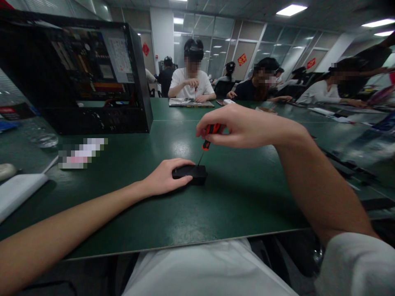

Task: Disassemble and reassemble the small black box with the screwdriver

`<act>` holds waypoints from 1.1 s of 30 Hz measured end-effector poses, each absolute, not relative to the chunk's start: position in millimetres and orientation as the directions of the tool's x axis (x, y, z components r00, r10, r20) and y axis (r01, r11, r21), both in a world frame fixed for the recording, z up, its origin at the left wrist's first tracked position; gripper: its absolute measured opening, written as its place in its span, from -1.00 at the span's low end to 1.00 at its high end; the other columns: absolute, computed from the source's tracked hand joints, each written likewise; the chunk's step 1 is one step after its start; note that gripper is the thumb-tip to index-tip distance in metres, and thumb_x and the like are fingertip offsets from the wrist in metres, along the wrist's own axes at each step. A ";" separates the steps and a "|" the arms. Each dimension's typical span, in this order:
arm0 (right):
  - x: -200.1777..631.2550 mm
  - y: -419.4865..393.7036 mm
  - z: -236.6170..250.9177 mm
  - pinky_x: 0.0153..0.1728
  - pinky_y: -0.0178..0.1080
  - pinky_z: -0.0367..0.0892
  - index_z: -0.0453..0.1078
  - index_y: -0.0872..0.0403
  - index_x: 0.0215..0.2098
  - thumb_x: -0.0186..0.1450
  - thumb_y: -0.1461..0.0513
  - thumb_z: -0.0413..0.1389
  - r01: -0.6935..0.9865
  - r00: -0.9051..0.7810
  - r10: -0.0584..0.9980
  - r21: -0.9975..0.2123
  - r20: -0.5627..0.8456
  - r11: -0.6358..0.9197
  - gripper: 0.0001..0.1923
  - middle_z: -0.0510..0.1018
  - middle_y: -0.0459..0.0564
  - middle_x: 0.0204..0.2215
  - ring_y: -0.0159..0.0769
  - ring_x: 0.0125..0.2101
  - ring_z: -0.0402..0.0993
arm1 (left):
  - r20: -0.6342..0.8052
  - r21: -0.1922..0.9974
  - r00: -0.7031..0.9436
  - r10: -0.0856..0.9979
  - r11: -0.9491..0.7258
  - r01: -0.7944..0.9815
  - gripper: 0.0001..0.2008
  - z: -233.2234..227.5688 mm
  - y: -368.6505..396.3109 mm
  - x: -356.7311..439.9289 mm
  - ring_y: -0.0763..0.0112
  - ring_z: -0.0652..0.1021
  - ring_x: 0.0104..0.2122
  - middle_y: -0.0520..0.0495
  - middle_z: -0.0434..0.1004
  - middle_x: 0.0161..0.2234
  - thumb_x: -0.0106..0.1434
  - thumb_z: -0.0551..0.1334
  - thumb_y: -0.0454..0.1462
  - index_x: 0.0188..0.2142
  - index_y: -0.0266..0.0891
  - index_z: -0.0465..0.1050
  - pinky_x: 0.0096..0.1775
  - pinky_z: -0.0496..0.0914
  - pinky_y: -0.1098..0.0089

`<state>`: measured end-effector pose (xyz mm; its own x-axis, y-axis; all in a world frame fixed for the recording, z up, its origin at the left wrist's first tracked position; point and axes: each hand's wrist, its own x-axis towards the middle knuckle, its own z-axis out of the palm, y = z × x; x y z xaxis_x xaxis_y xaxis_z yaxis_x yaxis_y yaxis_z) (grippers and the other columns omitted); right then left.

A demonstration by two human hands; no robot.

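A small black box (pixel 195 174) lies flat on the green table (pixel 234 197) in front of me. My left hand (pixel 165 176) rests on its left part and holds it down. My right hand (pixel 239 125) hovers above it, fingers closed around the orange-and-black handle of a small screwdriver (pixel 207 142). The screwdriver stands nearly upright, its thin tip touching the top of the box near its right end.
An open black computer case (pixel 92 78) stands at the back left. White sheets (pixel 18 191) lie at the left edge, a blurred card (pixel 82 153) near them. Several other people sit working across the table at the back.
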<state>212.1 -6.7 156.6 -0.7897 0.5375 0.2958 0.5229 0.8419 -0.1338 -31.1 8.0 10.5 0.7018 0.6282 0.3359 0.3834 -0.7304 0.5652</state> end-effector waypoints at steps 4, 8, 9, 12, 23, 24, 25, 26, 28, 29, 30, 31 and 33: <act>208.1 -6.4 156.4 -0.34 -0.32 0.30 0.59 0.12 -0.15 0.38 0.21 0.07 0.571 -0.766 0.568 -0.088 0.302 0.816 -0.75 0.66 -0.02 -0.32 -0.37 -0.37 0.52 | 0.328 0.573 0.695 0.640 -0.720 0.392 -0.63 11.3 7.4 -30.8 0.21 0.61 -0.09 -0.12 0.65 -0.04 0.31 0.30 -0.17 0.06 -0.27 0.53 -0.02 0.43 0.32; 208.6 4.5 150.7 -0.34 -0.29 0.26 0.59 0.12 -0.15 0.39 0.18 0.08 0.633 -0.705 0.610 -0.067 0.362 0.771 -0.74 0.65 -0.03 -0.35 -0.37 -0.40 0.49 | 0.329 0.577 0.693 0.641 -0.718 0.389 -0.63 11.4 6.7 -31.4 0.20 0.61 -0.09 -0.13 0.64 -0.03 0.31 0.30 -0.17 0.06 -0.27 0.53 0.00 0.43 0.31; 209.4 8.2 149.0 -0.34 -0.29 0.25 0.59 0.12 -0.15 0.40 0.16 0.07 0.652 -0.686 0.624 -0.064 0.373 0.755 -0.72 0.64 -0.03 -0.38 -0.37 -0.42 0.48 | 0.328 0.576 0.695 0.640 -0.719 0.389 -0.63 11.3 6.6 -31.7 0.20 0.61 -0.08 -0.13 0.64 -0.02 0.31 0.30 -0.17 0.06 -0.27 0.52 0.01 0.43 0.31; 212.9 19.5 144.8 -0.34 -0.28 0.22 0.58 0.14 -0.14 0.41 0.10 0.07 0.699 -0.645 0.664 -0.059 0.378 0.712 -0.68 0.62 -0.03 -0.42 -0.37 -0.44 0.44 | 0.329 0.573 0.703 0.631 -0.725 0.382 -0.63 10.9 6.7 -32.4 0.20 0.60 -0.05 -0.13 0.63 0.01 0.32 0.30 -0.18 0.08 -0.25 0.52 0.03 0.42 0.31; 216.9 27.8 141.7 -0.34 -0.26 0.21 0.61 0.15 -0.18 0.39 0.06 0.12 0.752 -0.596 0.693 -0.019 0.405 0.659 -0.66 0.63 0.03 -0.42 -0.32 -0.43 0.45 | 0.338 0.571 0.702 0.628 -0.729 0.377 -0.62 10.0 7.4 -32.5 0.19 0.60 -0.04 -0.14 0.62 0.01 0.32 0.30 -0.19 0.10 -0.27 0.50 0.04 0.41 0.29; 215.9 26.8 141.7 -0.34 -0.26 0.21 0.61 0.15 -0.19 0.39 0.07 0.13 0.757 -0.595 0.693 -0.006 0.407 0.653 -0.67 0.63 0.03 -0.42 -0.32 -0.43 0.45 | 0.338 0.572 0.701 0.628 -0.729 0.377 -0.62 10.0 7.2 -32.5 0.19 0.60 -0.04 -0.14 0.62 0.01 0.32 0.30 -0.19 0.09 -0.27 0.51 0.04 0.41 0.29; 214.9 25.9 141.8 -0.35 -0.27 0.20 0.61 0.16 -0.20 0.39 0.08 0.13 0.761 -0.594 0.693 0.006 0.408 0.649 -0.68 0.63 0.04 -0.43 -0.33 -0.44 0.45 | 0.339 0.572 0.699 0.629 -0.728 0.378 -0.62 10.1 7.0 -32.5 0.19 0.60 -0.04 -0.14 0.63 0.01 0.32 0.30 -0.19 0.09 -0.27 0.51 0.03 0.41 0.29; 214.0 25.1 141.9 -0.36 -0.27 0.19 0.61 0.16 -0.21 0.39 0.09 0.13 0.764 -0.594 0.692 0.019 0.411 0.645 -0.68 0.63 0.04 -0.44 -0.33 -0.44 0.45 | 0.338 0.573 0.699 0.630 -0.727 0.379 -0.62 10.2 6.9 -32.5 0.19 0.60 -0.04 -0.13 0.63 0.01 0.32 0.30 -0.19 0.09 -0.26 0.51 0.03 0.41 0.29; 212.5 23.7 141.9 -0.37 -0.27 0.18 0.61 0.16 -0.22 0.40 0.11 0.14 0.772 -0.592 0.691 0.046 0.415 0.634 -0.70 0.63 0.04 -0.45 -0.33 -0.45 0.45 | 0.336 0.573 0.700 0.630 -0.727 0.379 -0.63 10.8 6.8 -32.5 0.19 0.60 -0.05 -0.13 0.63 0.00 0.32 0.29 -0.19 0.09 -0.26 0.51 0.03 0.42 0.28; 211.8 23.0 141.9 -0.38 -0.27 0.17 0.61 0.16 -0.22 0.40 0.11 0.14 0.776 -0.592 0.691 0.063 0.416 0.627 -0.70 0.62 0.04 -0.45 -0.33 -0.45 0.45 | 0.334 0.573 0.702 0.629 -0.727 0.379 -0.63 11.1 6.9 -32.6 0.19 0.60 -0.05 -0.13 0.63 0.00 0.31 0.29 -0.19 0.09 -0.25 0.51 0.03 0.42 0.28; 211.3 22.1 141.9 -0.38 -0.27 0.16 0.62 0.15 -0.22 0.40 0.11 0.14 0.782 -0.591 0.692 0.082 0.416 0.618 -0.70 0.62 0.03 -0.46 -0.33 -0.46 0.45 | 0.332 0.574 0.704 0.628 -0.727 0.377 -0.62 11.5 7.0 -32.7 0.19 0.60 -0.06 -0.13 0.63 0.00 0.30 0.30 -0.20 0.09 -0.25 0.51 0.02 0.42 0.28; 210.7 21.2 141.9 -0.38 -0.27 0.16 0.62 0.14 -0.21 0.41 0.10 0.13 0.788 -0.589 0.693 0.102 0.416 0.608 -0.70 0.62 0.03 -0.46 -0.32 -0.46 0.46 | 0.330 0.576 0.707 0.626 -0.727 0.375 -0.62 11.7 7.1 -32.8 0.19 0.60 -0.06 -0.13 0.63 -0.01 0.29 0.30 -0.21 0.08 -0.25 0.51 0.02 0.43 0.28; 209.4 18.6 141.9 -0.37 -0.25 0.15 0.62 0.13 -0.19 0.42 0.08 0.12 0.804 -0.579 0.701 0.145 0.417 0.577 -0.68 0.62 0.04 -0.47 -0.30 -0.45 0.46 | 0.330 0.578 0.710 0.622 -0.728 0.369 -0.60 12.1 7.4 -33.1 0.20 0.61 -0.07 -0.12 0.63 -0.02 0.26 0.32 -0.25 0.08 -0.25 0.51 0.00 0.43 0.30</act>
